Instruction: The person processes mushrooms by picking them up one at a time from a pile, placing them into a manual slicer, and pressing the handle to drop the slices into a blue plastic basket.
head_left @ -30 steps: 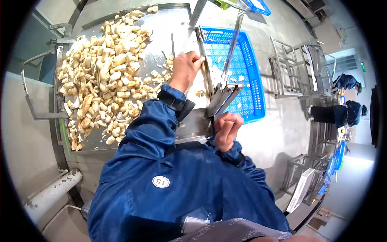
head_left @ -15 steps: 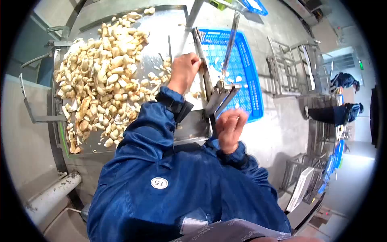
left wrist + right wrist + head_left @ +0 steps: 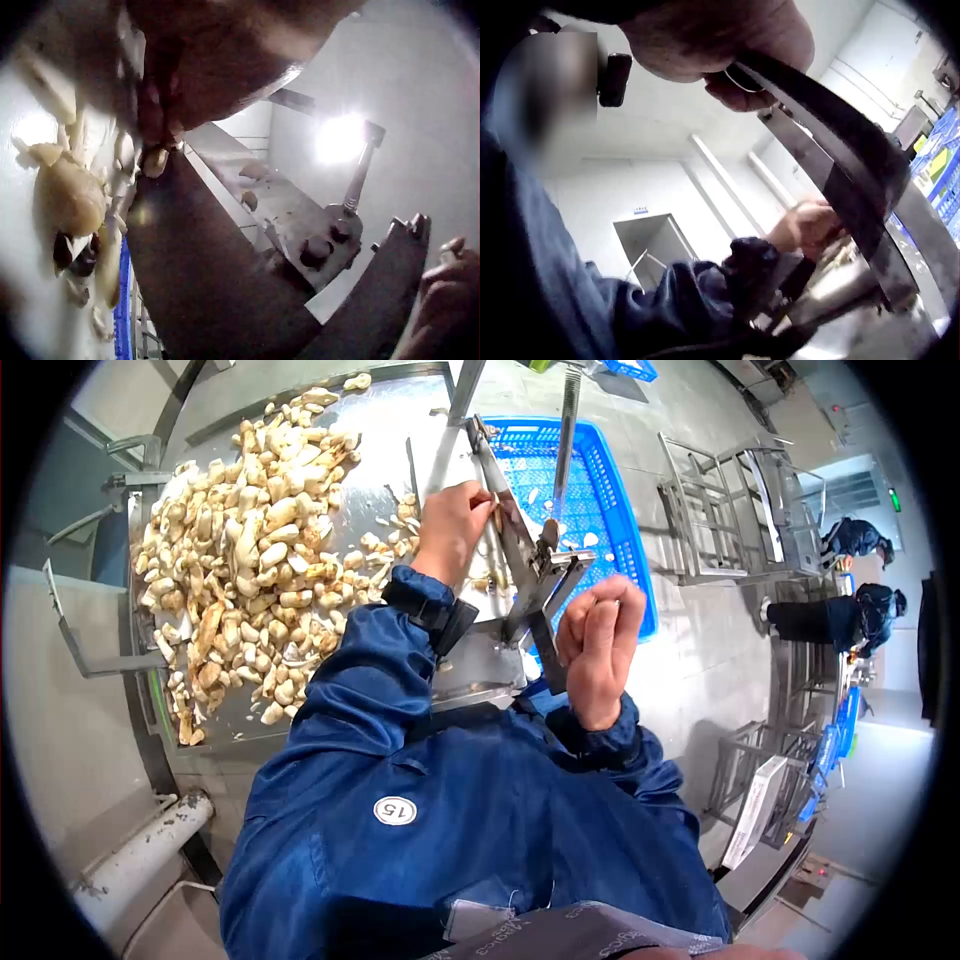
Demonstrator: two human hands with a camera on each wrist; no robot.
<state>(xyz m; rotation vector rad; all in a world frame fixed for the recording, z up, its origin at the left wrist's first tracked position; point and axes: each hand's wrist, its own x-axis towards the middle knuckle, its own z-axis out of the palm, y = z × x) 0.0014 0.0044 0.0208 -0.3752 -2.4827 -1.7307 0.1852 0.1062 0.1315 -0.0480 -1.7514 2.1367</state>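
My left hand (image 3: 452,532) pinches a small pale mushroom piece (image 3: 155,162) beside the long blade (image 3: 510,525) of a hinged cutter. With curled fingers my right hand (image 3: 602,645) grips the dark cutter handle (image 3: 829,124), which is raised at an angle. Trimmed mushroom bits (image 3: 71,196) lie on the white board below the left fingers. To the left, a large heap of pale and brownish mushrooms (image 3: 250,550) covers much of the metal table (image 3: 375,435).
A blue plastic crate (image 3: 630,550) with some white slices stands right of the cutter. A spring (image 3: 568,435) rises from the cutter's hinge. Metal racks (image 3: 705,510) and two people (image 3: 825,622) are farther right.
My right hand has risen and moved right, swinging the handle and blade up off the board edge. The left hand shifts slightly left, staying beside the blade.
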